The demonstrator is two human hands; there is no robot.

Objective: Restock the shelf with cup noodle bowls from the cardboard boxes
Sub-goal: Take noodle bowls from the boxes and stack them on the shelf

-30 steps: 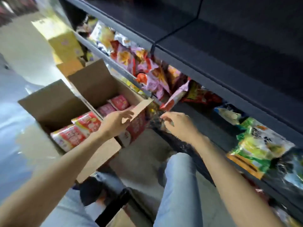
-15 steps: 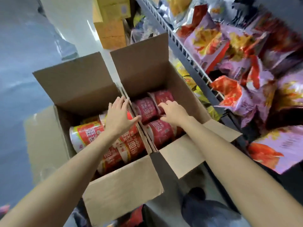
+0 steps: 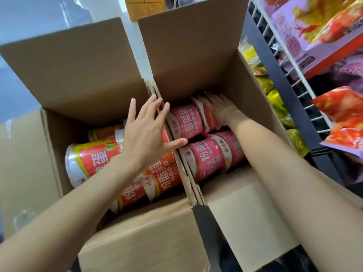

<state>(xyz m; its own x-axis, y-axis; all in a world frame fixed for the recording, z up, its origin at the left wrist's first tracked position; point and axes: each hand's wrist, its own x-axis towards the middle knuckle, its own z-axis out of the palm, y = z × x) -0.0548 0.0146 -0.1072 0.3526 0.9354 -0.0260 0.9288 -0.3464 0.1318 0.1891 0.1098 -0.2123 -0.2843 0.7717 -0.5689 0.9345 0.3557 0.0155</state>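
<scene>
Two open cardboard boxes stand side by side on a pale, glossy floor in a shop aisle, their inner walls pressed together, with a dark metal shelf upright and white wire racking just to the right; the racking holds bright snack packets in purple, red and orange, and yellow packets sit lower down behind the upright. A yellow-brown carton shows beyond the boxes at the top edge. The left box has its far flap standing up and holds red-and-yellow cup noodle bowls lying on their sides, long axes running roughly left to right, the silvery lid of the nearest facing left. The right box, also with its far flap raised, holds pink cup noodle bowls likewise on their sides in two rows (print reads sideways), axes left to right. The left hand is spread flat with straight fingers over the shared box walls, fingertips at the cardboard edge and thumb reaching toward a pink bowl; it grips nothing. The right hand is down in the far part of the right box, fingers laid over the farther pink bowl, but whether they actually grasp it I cannot tell
</scene>
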